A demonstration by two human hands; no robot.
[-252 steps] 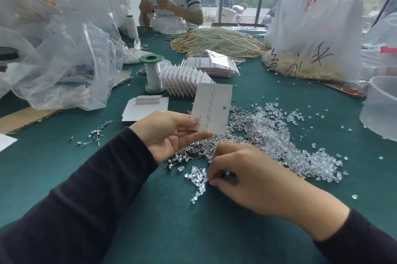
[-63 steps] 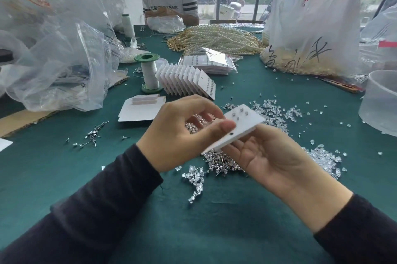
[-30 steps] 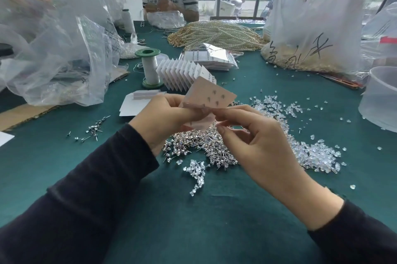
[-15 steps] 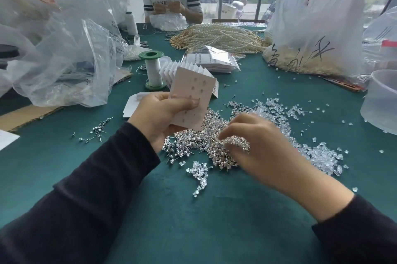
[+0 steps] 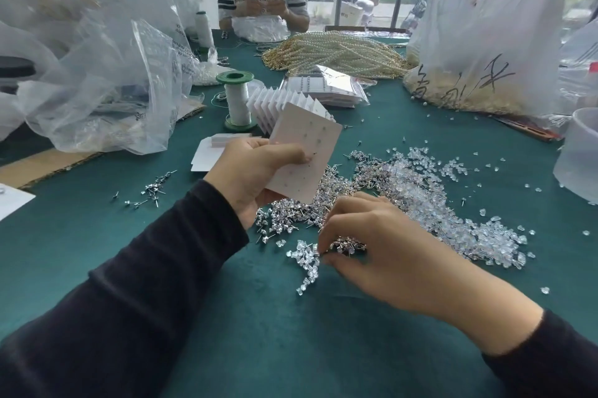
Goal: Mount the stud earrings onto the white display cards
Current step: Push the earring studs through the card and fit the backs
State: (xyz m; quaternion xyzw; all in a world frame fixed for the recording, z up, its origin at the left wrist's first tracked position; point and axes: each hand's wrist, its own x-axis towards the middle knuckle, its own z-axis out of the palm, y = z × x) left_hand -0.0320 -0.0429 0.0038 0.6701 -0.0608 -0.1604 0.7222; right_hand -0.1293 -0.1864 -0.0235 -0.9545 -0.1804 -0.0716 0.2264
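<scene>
Nearest the worktop's near edge, the right hand point(image 5: 372, 245) curls its fingertips into the pile of stud earrings point(image 5: 284, 216); whether a stud is already pinched cannot be told. Just beyond it and to its left, the left hand point(image 5: 252, 174) grips a white display card point(image 5: 307, 145) clear of the worktop, thumb across its face, long axis running away from the person. A picked stud would likely travel up and leftward to the card. Farther back stand a fan of cards point(image 5: 268, 106) and a spool point(image 5: 238, 99).
</scene>
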